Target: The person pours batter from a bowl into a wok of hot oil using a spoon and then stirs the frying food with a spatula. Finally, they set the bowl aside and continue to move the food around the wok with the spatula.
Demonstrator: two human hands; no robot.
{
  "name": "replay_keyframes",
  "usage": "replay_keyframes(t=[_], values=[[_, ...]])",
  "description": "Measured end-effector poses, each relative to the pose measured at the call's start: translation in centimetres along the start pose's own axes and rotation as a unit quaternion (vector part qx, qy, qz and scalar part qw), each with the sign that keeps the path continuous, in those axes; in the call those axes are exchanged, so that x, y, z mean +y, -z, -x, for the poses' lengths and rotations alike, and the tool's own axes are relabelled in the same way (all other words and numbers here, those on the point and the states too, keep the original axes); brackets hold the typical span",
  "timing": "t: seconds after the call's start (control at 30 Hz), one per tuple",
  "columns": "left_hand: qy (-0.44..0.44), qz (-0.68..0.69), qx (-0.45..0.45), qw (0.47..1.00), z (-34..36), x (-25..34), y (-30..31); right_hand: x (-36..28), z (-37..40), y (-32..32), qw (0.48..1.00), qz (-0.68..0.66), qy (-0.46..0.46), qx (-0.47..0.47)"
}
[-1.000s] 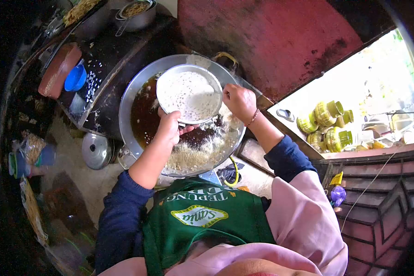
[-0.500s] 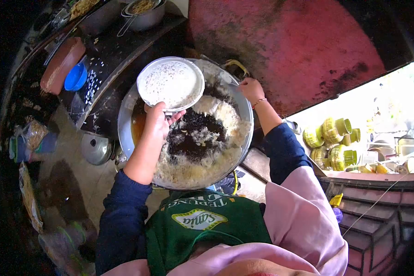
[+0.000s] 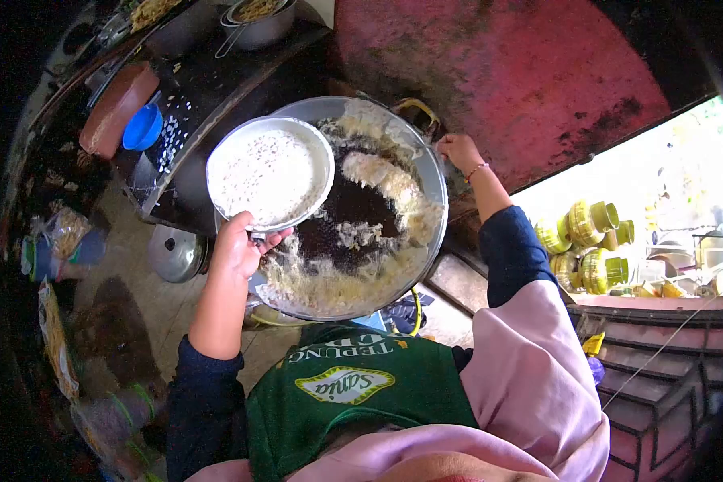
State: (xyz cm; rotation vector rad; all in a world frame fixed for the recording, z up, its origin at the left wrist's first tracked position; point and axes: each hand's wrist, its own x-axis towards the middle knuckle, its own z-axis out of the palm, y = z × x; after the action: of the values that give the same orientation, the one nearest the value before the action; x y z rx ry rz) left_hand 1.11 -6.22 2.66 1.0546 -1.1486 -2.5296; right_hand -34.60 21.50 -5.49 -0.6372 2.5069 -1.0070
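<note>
My left hand grips a round metal bowl by its near rim. Pale white batter with small brown specks fills it. The bowl is held over the left part of a wide metal wok. Dark oil shows in the middle of the wok, ringed by pale, lacy frying batter; a thicker lump of batter lies toward the right. My right hand is just beyond the wok's upper right rim, its fingers curled together. What they hold, if anything, is hidden.
On the dark counter at left are a blue bowl, a reddish-brown block and scattered white bits. A pot with a strainer stands farther back. A lidded pot sits left of the wok. Green gas cylinders stand right.
My left hand and the bowl have moved left and slightly toward me, uncovering more of the wok. My right hand has shifted a little to the right, away from the rim.
</note>
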Motion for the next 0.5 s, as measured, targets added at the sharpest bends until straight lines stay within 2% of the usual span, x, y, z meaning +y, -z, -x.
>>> replay_keyframes(t=[0.13, 0.23, 0.3, 0.37, 0.43, 0.5], values=[[0.03, -0.007, -0.007, 1.0, 1.0, -0.9, 1.5, -1.5, 0.2, 1.5, 0.995, -0.092, -0.039, -0.025], [0.031, -0.015, -0.019, 0.999, 2.1, -1.2, 1.6, -1.7, 4.2, 3.6, 0.997, 0.043, 0.057, -0.018], [0.03, -0.025, -0.041, 0.998, 2.4, -1.7, 1.9, -1.3, 9.3, 4.3, 0.981, 0.18, 0.071, 0.029], [0.031, -0.033, -0.052, 0.998, 3.2, -2.0, 2.0, -0.8, 15.9, 2.7, 0.967, 0.252, 0.004, 0.039], [0.038, -0.043, -0.052, 0.997, 3.7, -2.2, 1.6, -0.4, 18.3, -0.5, 0.974, 0.209, 0.028, 0.087], [0.046, -0.048, -0.074, 0.995, 3.6, -2.6, 1.8, -2.9, 19.9, -3.0, 0.954, 0.286, -0.053, 0.07]])
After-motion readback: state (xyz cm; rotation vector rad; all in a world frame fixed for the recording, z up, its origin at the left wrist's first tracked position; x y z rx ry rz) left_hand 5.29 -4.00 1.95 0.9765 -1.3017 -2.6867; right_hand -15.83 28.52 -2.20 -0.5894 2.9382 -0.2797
